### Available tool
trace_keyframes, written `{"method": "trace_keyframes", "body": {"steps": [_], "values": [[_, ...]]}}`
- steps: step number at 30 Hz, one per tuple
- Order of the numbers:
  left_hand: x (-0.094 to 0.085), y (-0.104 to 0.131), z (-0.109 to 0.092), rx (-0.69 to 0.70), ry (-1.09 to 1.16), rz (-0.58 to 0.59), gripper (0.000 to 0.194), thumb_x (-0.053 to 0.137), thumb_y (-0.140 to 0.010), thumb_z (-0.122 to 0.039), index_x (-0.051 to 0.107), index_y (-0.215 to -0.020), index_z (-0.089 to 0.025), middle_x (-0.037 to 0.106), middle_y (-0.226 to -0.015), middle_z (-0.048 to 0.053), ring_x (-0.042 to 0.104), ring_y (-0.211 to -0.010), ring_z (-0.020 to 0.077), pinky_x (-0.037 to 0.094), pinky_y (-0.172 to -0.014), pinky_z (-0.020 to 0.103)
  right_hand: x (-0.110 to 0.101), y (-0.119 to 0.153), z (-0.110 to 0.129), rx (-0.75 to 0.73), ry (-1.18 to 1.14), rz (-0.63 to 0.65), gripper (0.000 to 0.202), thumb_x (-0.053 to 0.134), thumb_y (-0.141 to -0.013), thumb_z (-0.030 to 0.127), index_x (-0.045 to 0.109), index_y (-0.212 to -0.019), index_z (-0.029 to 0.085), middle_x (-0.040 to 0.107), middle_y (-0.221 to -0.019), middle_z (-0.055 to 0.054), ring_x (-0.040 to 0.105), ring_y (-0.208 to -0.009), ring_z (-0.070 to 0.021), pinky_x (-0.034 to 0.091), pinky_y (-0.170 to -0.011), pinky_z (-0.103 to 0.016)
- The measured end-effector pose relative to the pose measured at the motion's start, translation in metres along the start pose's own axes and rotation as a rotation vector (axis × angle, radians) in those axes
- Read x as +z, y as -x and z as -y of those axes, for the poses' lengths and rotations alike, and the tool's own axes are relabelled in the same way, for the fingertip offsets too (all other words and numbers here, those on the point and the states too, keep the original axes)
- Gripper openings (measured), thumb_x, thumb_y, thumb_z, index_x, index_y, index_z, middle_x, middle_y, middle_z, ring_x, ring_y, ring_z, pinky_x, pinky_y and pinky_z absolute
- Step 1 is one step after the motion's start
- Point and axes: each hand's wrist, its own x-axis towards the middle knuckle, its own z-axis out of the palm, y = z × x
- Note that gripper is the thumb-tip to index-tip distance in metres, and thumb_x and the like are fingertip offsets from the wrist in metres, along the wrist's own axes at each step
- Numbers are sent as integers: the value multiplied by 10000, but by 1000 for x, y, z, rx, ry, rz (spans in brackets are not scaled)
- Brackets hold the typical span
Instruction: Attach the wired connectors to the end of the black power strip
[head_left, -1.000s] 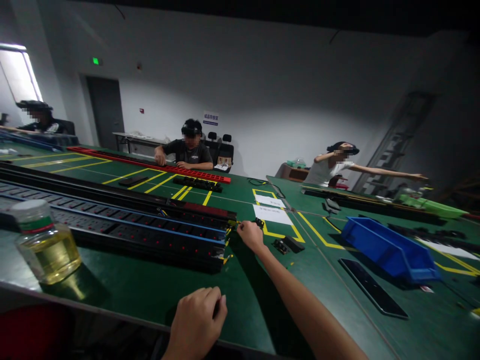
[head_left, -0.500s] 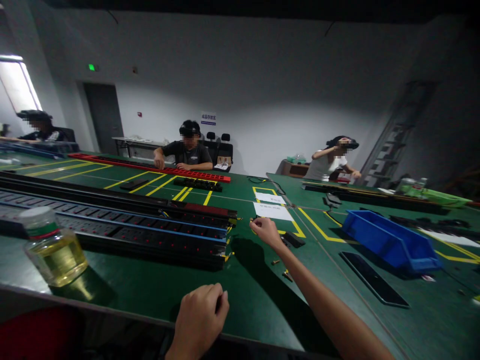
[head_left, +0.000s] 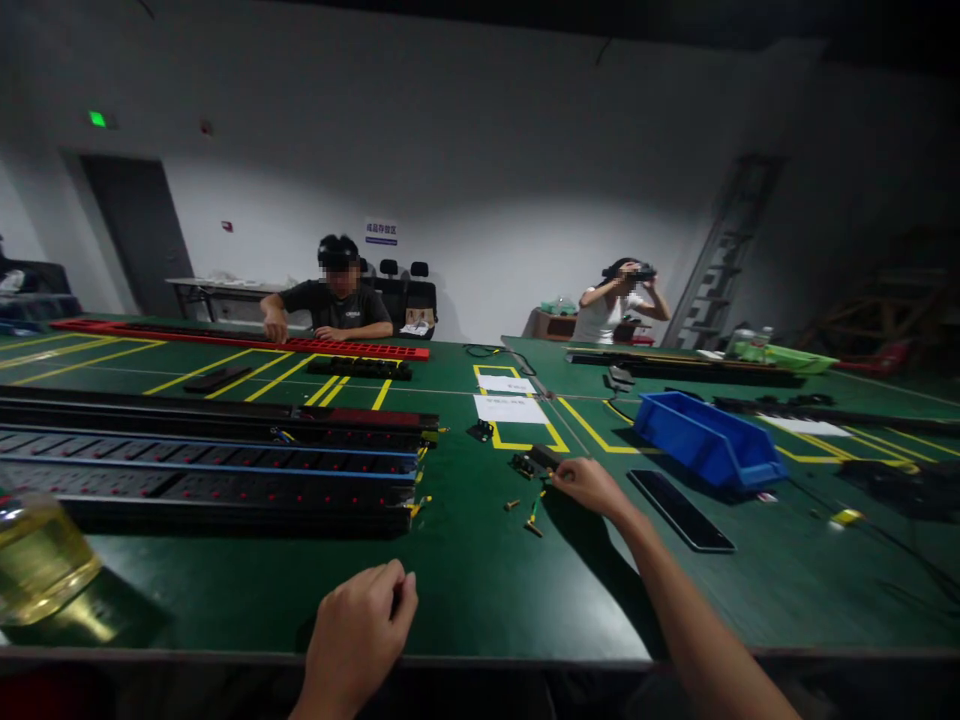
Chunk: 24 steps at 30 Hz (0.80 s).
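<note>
My right hand (head_left: 590, 487) is over the green table, thumb and fingers pinched together beside a small black block (head_left: 546, 457). Whatever sits between those fingertips is too small to make out. Close by on the table are a dark small part (head_left: 523, 465), a small brass-coloured piece (head_left: 512, 505) and a short piece with yellow-green wire (head_left: 535, 520). My left hand (head_left: 364, 625) is closed at the table's near edge, and nothing shows sticking out of it. Long black rails (head_left: 225, 470) with blue strips and red dots lie to its upper left, their wired ends facing right.
A bottle of yellow liquid (head_left: 45, 560) stands at left. On the right are a blue bin (head_left: 705, 440) and a dark phone-like slab (head_left: 681, 510). White paper sheets (head_left: 511, 409) lie further back. Across the table one person (head_left: 345, 300) works at a red frame (head_left: 360, 348); another person (head_left: 619, 305) touches their headset.
My view has swung right. My right hand has moved from near the rail ends to the right, nearer me, beside the black block. The person at right now has both hands at the headset.
</note>
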Motion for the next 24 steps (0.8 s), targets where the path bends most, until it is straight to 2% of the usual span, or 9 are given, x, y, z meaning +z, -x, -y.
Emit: {"method": "trace_keyframes", "body": {"steps": [3, 8, 13, 18, 24], "values": [[-2, 0, 0, -21, 6, 18, 348, 438, -988, -319, 542, -669, -230, 620, -609, -19, 576, -555, 138, 293, -581, 290, 1, 6, 9, 21, 113, 4, 223, 606, -939, 374, 786, -904, 246, 767, -908, -57, 700, -820, -203, 386, -656, -246], [-5, -1, 0, -25, -7, 45, 356, 417, -998, -327, 558, -686, -228, 617, -611, -20, 577, -559, 137, 291, -583, 279, 3, 9, 19, 41, 129, 22, 324, 544, -1004, 462, 778, -988, 239, 769, -966, -83, 714, -854, -219, 405, -659, -241], [-7, -3, -1, -27, -18, 59, 355, 416, -1000, -320, 557, -688, -226, 611, -611, -19, 581, -560, 140, 280, -581, 275, 6, 3, 13, 190, 172, -23, 471, 389, -1068, 459, 786, -1021, 210, 770, -1055, -153, 728, -942, -259, 457, -741, -285], [-9, -4, -3, -47, 4, 66, 360, 410, -995, -329, 556, -682, -226, 611, -602, -14, 582, -566, 145, 265, -575, 278, 6, 2, 7, 273, 195, -33, 460, 408, -1048, 429, 802, -1020, 195, 769, -1065, -182, 737, -958, -283, 484, -766, -313], [-10, -4, -3, -36, 5, 70, 375, 397, -998, -337, 552, -677, -222, 584, -580, -14, 548, -546, 137, 250, -573, 278, 7, 5, 10, 281, 222, -13, 441, 436, -1025, 414, 806, -1031, 175, 765, -1089, -207, 740, -973, -306, 503, -793, -344]]}}
